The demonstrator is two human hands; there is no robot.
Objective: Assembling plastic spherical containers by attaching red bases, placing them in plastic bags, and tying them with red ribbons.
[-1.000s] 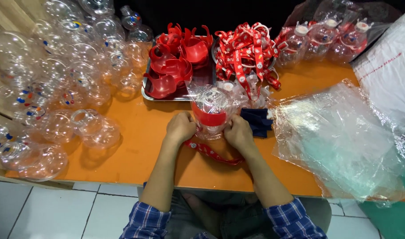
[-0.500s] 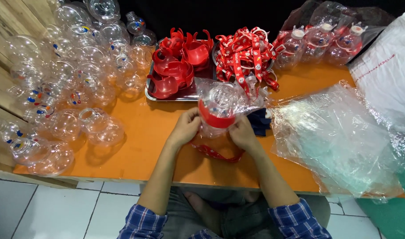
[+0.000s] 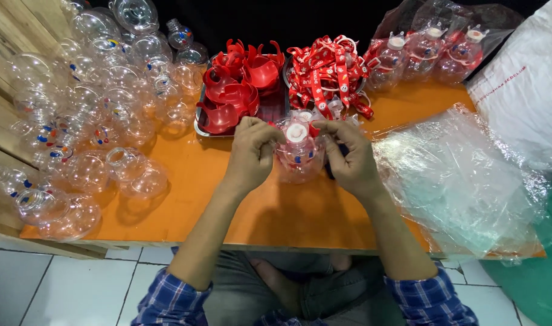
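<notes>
Since half a second ago the clear round bottle [image 3: 297,154] has turned from lying tipped, red base showing, to upright, its white cap facing up toward the camera. It is see-through with small coloured dots and stands on the orange surface [image 3: 227,199] between the hands, long axis vertical. The left hand [image 3: 252,154] and right hand [image 3: 348,160] clamp its neck from either side, the tray of red holders [image 3: 237,96] just beyond the left fingers.

clear plastic bags [image 3: 463,175] lie right; a white sack [image 3: 523,90] beyond.

Bare orange table [image 3: 276,211] before tray [image 3: 198,127]
</notes>
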